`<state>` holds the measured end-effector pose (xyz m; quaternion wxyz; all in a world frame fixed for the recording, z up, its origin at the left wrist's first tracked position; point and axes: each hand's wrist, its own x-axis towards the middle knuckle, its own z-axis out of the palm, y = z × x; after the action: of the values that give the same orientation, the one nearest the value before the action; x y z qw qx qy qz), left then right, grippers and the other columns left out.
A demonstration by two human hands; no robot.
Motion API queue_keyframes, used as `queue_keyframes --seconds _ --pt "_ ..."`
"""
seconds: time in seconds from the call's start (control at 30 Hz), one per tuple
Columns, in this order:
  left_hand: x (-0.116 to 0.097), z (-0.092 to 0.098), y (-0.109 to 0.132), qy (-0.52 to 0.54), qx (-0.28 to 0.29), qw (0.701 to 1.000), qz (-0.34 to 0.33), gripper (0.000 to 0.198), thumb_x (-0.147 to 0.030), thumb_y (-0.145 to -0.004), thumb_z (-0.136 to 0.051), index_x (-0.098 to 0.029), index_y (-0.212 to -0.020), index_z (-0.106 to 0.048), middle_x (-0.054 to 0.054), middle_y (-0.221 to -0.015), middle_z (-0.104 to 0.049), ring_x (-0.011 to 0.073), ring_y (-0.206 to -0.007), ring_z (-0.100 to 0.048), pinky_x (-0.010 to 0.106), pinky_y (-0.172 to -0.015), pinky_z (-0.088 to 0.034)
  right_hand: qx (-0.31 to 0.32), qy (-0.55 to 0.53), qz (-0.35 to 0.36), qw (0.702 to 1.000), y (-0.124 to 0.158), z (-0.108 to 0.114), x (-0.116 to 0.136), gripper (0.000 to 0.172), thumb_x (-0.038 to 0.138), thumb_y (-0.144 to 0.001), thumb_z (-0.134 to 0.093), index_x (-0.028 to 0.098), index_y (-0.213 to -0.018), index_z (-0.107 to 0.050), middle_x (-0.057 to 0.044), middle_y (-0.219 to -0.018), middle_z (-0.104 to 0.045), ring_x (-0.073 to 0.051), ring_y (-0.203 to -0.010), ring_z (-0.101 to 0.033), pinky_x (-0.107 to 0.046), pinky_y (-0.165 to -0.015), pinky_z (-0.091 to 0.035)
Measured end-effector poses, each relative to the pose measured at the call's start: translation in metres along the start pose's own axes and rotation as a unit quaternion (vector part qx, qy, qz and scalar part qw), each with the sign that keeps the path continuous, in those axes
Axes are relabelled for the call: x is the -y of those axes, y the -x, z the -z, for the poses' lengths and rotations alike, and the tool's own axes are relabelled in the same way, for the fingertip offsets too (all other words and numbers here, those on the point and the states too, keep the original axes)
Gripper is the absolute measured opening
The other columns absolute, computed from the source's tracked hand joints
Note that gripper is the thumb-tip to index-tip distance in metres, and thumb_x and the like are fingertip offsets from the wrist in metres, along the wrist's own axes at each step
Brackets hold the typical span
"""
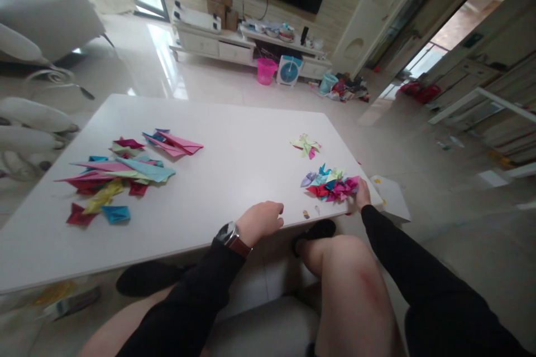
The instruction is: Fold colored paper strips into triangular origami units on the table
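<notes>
My left hand (262,220) hovers at or rests on the near edge of the white table (247,178), fingers loosely bent, thumb apart, nothing in it. A watch (228,232) with a brown strap is on that wrist. At the table's right end, my right hand (363,193) lies along the side of a pile of small folded-paper pieces (330,184), touching the magenta ones. Its fingers look stretched out, partly hidden by the paper. Behind that pile sits a pale green and pink folded-paper flower (306,145). Two tiny flat bits (306,214) lie near the front edge.
Paper planes (146,170) and folded boats (116,213) in several colours cover the table's left part. A white box-like object (391,199) stands beyond the right end. Across the floor are a pink basket (266,71), a blue-and-white fan (289,70) and a TV cabinet (201,44).
</notes>
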<state>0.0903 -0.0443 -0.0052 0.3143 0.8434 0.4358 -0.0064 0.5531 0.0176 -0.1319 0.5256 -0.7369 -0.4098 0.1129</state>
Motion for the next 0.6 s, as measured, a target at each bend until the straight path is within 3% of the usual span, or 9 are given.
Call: queue_keyframes --seconds 0.1,0.33,0.6 --pt "-0.002 -0.001 -0.001 -0.009 0.009 1.000 0.005 0.034 -0.024 -0.088 -0.049 -0.017 -0.114 -0.070 0.015 -0.113 -0.074 0.0280 -0.104 -0.070 0.037 -0.086 -0.053 0.002 -0.038 -0.008 0.999 0.006 -0.024 0.006 0.052 0.067 -0.075 -0.057 0.019 -0.094 -0.067 -0.005 -0.097 -0.069 -0.021 -0.095 -0.063 -0.039 -0.096 -0.048" --pt "-0.001 -0.007 0.010 -0.019 0.016 1.000 0.007 0.034 -0.024 -0.089 -0.051 -0.016 -0.117 -0.069 0.016 -0.114 -0.073 0.0295 -0.105 -0.070 0.039 -0.088 -0.054 -0.018 -0.114 -0.044 0.992 0.040 -0.083 0.036 0.051 0.059 -0.076 -0.062 0.016 -0.103 -0.067 -0.005 -0.098 -0.070 -0.019 -0.090 -0.065 -0.034 -0.088 -0.052" --pt "-0.003 0.006 0.028 -0.018 0.008 1.000 0.015 0.033 -0.022 -0.090 -0.052 -0.015 -0.117 -0.068 0.018 -0.117 -0.072 0.0312 -0.110 -0.070 0.041 -0.091 -0.055 0.064 -0.131 -0.035 0.989 0.085 -0.157 0.099 0.047 0.058 -0.074 -0.066 0.017 -0.096 -0.069 -0.005 -0.091 -0.072 -0.020 -0.086 -0.066 -0.033 -0.082 -0.053"
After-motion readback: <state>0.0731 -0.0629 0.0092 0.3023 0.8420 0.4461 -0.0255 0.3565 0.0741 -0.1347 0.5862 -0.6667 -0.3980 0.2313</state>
